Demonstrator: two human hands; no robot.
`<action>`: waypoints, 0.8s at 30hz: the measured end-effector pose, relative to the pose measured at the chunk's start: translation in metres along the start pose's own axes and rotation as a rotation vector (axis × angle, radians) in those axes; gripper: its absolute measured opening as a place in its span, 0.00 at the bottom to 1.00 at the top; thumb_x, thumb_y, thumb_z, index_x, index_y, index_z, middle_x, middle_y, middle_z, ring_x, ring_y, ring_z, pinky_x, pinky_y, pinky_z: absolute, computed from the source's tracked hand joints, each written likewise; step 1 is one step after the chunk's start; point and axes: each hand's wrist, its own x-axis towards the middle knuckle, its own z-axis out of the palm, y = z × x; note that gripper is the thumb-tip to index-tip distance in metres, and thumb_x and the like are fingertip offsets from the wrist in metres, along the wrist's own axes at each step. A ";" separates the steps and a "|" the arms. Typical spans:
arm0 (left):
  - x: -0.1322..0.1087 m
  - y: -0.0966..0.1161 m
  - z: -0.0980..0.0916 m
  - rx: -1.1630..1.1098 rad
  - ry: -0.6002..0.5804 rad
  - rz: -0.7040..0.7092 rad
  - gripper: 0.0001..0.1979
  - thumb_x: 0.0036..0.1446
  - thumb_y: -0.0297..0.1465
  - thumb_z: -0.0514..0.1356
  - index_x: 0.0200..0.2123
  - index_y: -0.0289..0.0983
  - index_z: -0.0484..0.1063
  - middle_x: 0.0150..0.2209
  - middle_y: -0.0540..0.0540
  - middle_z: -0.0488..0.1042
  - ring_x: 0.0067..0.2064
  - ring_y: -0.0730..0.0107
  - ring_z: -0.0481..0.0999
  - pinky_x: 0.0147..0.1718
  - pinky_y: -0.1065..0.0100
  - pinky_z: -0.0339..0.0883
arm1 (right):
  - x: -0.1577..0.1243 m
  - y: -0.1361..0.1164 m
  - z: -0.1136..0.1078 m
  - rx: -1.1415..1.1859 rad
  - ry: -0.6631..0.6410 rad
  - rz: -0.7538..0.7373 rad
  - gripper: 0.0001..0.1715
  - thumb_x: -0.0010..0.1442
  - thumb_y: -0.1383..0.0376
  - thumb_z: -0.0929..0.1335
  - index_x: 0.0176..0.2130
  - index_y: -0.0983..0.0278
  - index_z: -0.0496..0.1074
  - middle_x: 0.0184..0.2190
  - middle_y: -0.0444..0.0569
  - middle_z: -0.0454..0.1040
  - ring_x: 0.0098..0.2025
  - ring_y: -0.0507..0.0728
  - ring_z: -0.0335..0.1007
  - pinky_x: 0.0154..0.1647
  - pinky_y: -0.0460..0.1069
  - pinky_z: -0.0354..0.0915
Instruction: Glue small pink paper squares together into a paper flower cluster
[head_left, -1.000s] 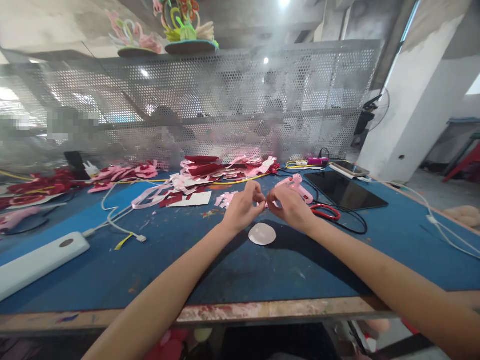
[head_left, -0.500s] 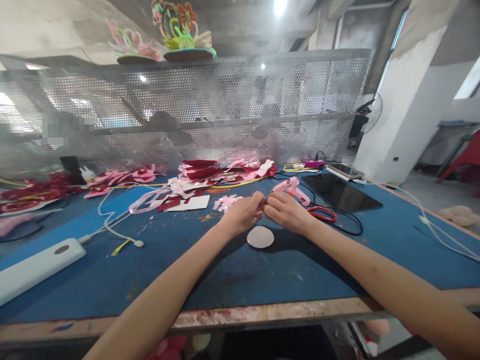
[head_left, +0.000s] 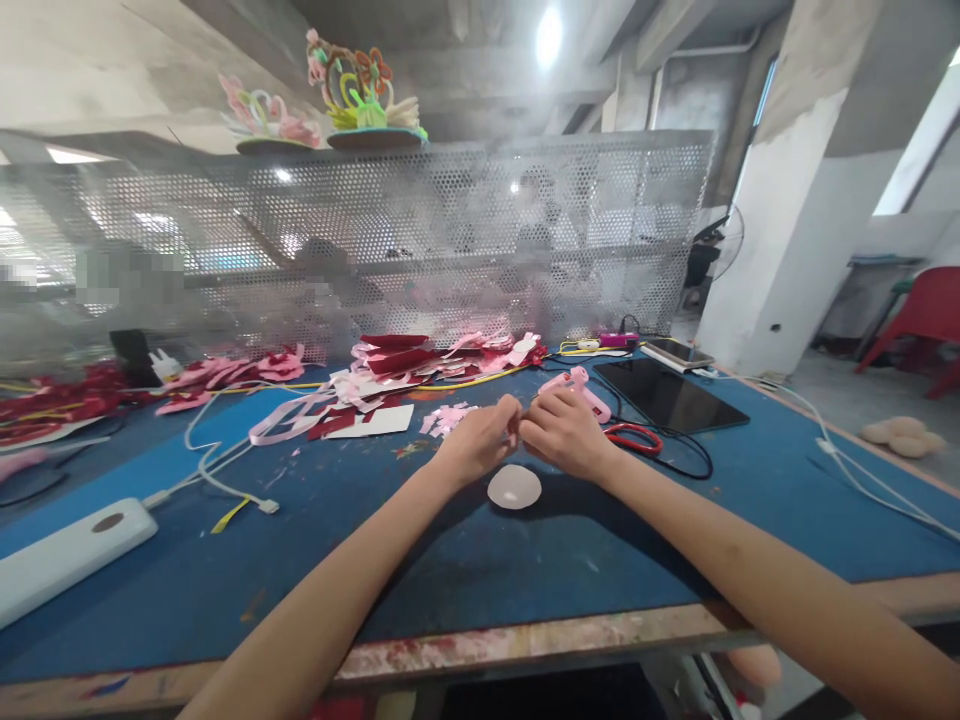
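Observation:
My left hand (head_left: 481, 436) and my right hand (head_left: 564, 428) meet above the blue table mat, fingertips pinched close together. Whatever lies between the fingers is too small and too covered to name. Just below them a pale round disc (head_left: 514, 487) rests on the mat, with a bright glint on its surface. Behind my right hand lies a pink glue gun (head_left: 592, 400), partly hidden by the fingers. Small pale pink cut pieces (head_left: 448, 419) form a little heap to the left of my left hand.
Pink and dark red scraps (head_left: 397, 362) pile up along the back. A black tablet (head_left: 671, 394) and red-handled scissors (head_left: 634, 438) lie to the right. A white power strip (head_left: 79, 560) with cables is at the left. A perforated metal screen (head_left: 450, 240) stands behind.
The whole view has shifted slightly, so things sit a little lower and further left. My hands stay together in nearly the same place, with the fingers slightly changed. The disc now shows a glint.

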 end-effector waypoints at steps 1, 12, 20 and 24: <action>0.000 -0.001 0.001 -0.033 0.009 -0.006 0.12 0.45 0.21 0.55 0.31 0.41 0.57 0.28 0.50 0.70 0.32 0.61 0.75 0.31 0.68 0.61 | 0.000 0.000 0.000 0.004 -0.007 0.006 0.12 0.64 0.67 0.61 0.29 0.62 0.68 0.26 0.47 0.69 0.33 0.56 0.56 0.36 0.52 0.47; 0.004 -0.011 0.039 -0.692 0.184 -0.198 0.24 0.48 0.25 0.62 0.48 0.39 0.57 0.45 0.41 0.73 0.45 0.64 0.76 0.44 0.62 0.69 | -0.010 0.009 0.022 0.068 -0.009 0.331 0.10 0.61 0.71 0.61 0.29 0.65 0.67 0.25 0.48 0.71 0.32 0.56 0.62 0.35 0.49 0.52; 0.008 -0.019 0.040 -1.081 0.130 -0.413 0.26 0.50 0.42 0.64 0.48 0.32 0.70 0.46 0.35 0.75 0.46 0.58 0.77 0.46 0.59 0.68 | -0.008 -0.002 0.022 0.163 -0.017 0.402 0.07 0.59 0.70 0.63 0.29 0.64 0.68 0.26 0.47 0.73 0.32 0.55 0.66 0.35 0.48 0.54; 0.005 -0.015 0.036 -1.156 0.015 -0.429 0.28 0.40 0.45 0.69 0.41 0.31 0.77 0.35 0.40 0.79 0.40 0.58 0.79 0.45 0.60 0.70 | -0.006 -0.005 0.018 0.203 -0.033 0.386 0.06 0.58 0.70 0.64 0.29 0.64 0.68 0.27 0.47 0.73 0.33 0.55 0.65 0.36 0.48 0.54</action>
